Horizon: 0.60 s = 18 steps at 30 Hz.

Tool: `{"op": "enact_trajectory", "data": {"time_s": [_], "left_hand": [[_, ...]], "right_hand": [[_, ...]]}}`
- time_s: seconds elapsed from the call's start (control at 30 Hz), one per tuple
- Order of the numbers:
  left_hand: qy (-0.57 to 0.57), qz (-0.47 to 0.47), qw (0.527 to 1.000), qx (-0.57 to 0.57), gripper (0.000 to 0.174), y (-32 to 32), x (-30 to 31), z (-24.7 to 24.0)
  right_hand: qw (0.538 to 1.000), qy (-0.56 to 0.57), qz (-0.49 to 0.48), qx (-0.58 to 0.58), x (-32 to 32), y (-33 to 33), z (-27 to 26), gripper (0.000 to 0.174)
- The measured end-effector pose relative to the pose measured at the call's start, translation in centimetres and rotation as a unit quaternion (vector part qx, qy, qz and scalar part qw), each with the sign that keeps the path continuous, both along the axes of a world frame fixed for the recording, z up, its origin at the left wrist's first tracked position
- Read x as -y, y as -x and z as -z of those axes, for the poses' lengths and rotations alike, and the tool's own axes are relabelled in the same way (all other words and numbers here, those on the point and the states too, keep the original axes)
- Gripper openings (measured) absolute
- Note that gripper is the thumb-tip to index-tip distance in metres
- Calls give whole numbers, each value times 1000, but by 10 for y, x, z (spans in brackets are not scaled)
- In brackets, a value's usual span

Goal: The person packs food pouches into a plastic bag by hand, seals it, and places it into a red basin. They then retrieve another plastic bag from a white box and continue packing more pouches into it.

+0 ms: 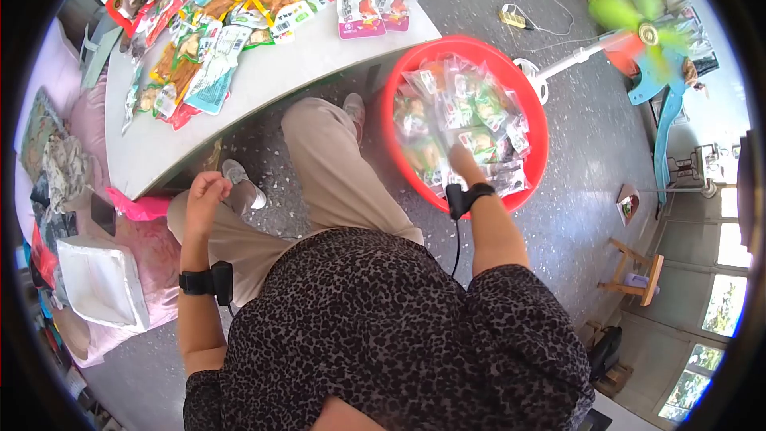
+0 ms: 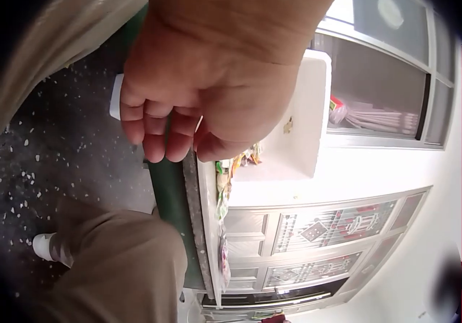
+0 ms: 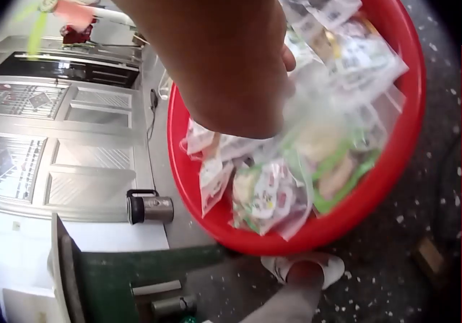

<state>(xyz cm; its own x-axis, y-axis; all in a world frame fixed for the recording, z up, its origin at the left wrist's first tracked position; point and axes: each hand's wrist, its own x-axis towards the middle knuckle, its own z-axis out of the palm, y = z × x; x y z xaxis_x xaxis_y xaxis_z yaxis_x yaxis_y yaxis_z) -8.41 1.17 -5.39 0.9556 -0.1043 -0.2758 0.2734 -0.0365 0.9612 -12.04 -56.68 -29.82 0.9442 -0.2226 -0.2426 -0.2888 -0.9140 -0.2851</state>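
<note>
In the head view my right hand [image 1: 463, 161] reaches into a red basin [image 1: 545, 124] full of clear-wrapped food packets [image 1: 488, 108]. From its curled fingers extends a motion-blurred clear food packet [image 3: 317, 113], seen in the right wrist view; the fingertips are hidden behind the hand. The left hand [image 1: 207, 194] hovers over the left knee, near the front edge of the white table [image 1: 319, 72]. Its fingers [image 2: 153, 146] curl loosely with nothing in them, as the left wrist view shows.
Colourful food packets [image 1: 215, 12] are heaped on the table, with two purple-and-white packets [image 1: 371, 14] at its right. A fan [image 1: 646, 32] spins beyond the basin. On the left, a white foam box [image 1: 102, 283] sits on pink cloth. A wooden stool [image 1: 636, 271] stands at right.
</note>
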Motion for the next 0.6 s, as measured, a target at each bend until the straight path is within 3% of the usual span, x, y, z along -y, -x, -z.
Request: {"op": "enact_trajectory", "data": {"time_s": [0.03, 0.07, 0.13, 0.2, 0.23, 0.27, 0.3, 0.4, 0.5, 0.53, 0.6], "left_hand": [[-3, -8, 1000, -7, 13, 2, -2, 2], [-1, -17, 1000, -9, 14, 4, -4, 1], [-1, -42, 999, -12, 15, 10, -6, -4], [-21, -42, 999, -17, 16, 11, -10, -10], [-35, -57, 998, -17, 16, 11, -18, -12], [-12, -46, 999, 12, 16, 10, -29, -5], [-22, -47, 998, 43, 14, 9, -37, -3], [-94, -81, 987, 101, 15, 9, -58, -13], [-72, -148, 982, 92, 15, 13, -79, -37], [-77, -169, 978, 91, 15, 14, -88, -42], [-140, -216, 961, 106, 16, 16, -108, -49]], "right_hand": [[998, -43, -24, -39, -42, 2, -52, 21], [988, -51, -147, -24, -41, -3, -5, 22], [961, -48, -270, -20, -76, -19, -36, 23], [973, -27, -227, -39, -95, -46, -61, 23], [974, -44, -223, 11, -102, -58, -78, 22], [979, -132, -153, 34, -127, -67, -133, 23], [958, -217, -155, 102, -132, -79, -136, 21], [924, -272, -201, 177, -178, -106, -196, 17], [917, -313, -176, 174, -230, -109, -232, 13], [915, -352, -159, 115, -254, -100, -261, 13], [882, -378, -226, 168, -270, -100, -248, 12]]}}
